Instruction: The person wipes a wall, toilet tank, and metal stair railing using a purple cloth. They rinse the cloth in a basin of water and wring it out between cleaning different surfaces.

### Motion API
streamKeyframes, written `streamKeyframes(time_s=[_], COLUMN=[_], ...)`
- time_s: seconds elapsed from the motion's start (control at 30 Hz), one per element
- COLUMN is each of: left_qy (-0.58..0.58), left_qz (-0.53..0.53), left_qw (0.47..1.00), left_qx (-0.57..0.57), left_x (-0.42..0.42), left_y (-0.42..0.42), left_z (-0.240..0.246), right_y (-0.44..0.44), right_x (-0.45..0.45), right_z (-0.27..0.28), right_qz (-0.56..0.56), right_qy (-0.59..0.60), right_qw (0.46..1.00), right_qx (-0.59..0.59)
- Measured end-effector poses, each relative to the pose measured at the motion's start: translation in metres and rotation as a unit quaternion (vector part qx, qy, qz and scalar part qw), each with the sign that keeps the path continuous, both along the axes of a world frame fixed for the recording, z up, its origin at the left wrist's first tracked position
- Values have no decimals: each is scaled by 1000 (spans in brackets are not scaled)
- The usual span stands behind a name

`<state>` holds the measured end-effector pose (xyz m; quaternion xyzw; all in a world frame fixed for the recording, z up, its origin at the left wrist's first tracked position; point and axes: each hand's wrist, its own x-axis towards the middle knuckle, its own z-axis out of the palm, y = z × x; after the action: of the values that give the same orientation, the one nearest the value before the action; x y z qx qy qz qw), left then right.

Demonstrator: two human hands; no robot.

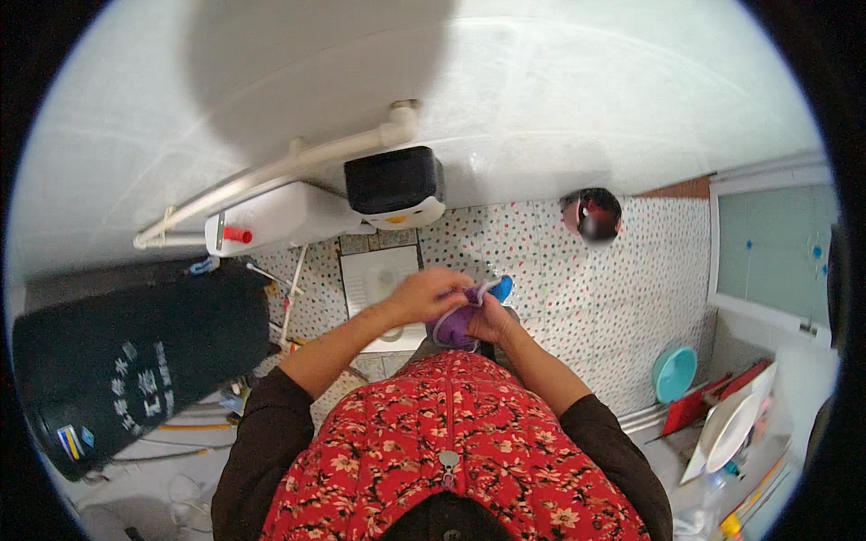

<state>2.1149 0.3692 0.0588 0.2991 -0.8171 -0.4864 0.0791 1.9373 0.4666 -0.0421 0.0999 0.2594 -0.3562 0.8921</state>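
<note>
Both of my hands meet in front of my red floral vest, over a white squat toilet pan. My left hand (433, 295) has its fingers bent against the upper left part of a purple cloth item (452, 327) with pale edging. On its right side, my right hand (492, 320) grips the same item, which hangs down between the two hands. Just beyond the right hand a blue object (502, 289) shows; whether it touches the purple item cannot be told.
A black-topped bin (389, 181) stands by the wall below a white pipe (338, 147). A large black tank (149, 351) is at left. A reddish bucket (593, 216) stands farther right on the dotted floor, a turquoise basin (674, 375) near a white washbasin (734, 429).
</note>
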Motion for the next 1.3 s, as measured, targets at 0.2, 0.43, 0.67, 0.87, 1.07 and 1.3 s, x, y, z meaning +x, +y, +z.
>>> streamKeyframes(time_s=[0.2,0.43,0.67,0.87,1.07,1.3], left_qy=[-92,-203,-246,-244,-248,-235], left_qz=[107,2,-3,-12,-2,-26], left_qw=[923,900,869,878,879,870], left_qx=[-357,-385,-428,-412,-408,-432], left_x=[39,41,41,41,41,37], left_y=[-107,-141,-148,-152,-149,-160], left_z=[-8,-22,-42,-46,-47,-57], right_y=[0,-44,-107,-176,-228,-233], right_x=[-12,-44,5,53,67,64], right_z=[-15,-37,-49,10,-81,-217], right_qz=[-52,-254,-263,-200,-182,-36], right_qy=[63,118,336,643,619,661], right_qw=[997,960,897,593,722,688], right_qx=[7,-12,-112,-441,-248,-298])
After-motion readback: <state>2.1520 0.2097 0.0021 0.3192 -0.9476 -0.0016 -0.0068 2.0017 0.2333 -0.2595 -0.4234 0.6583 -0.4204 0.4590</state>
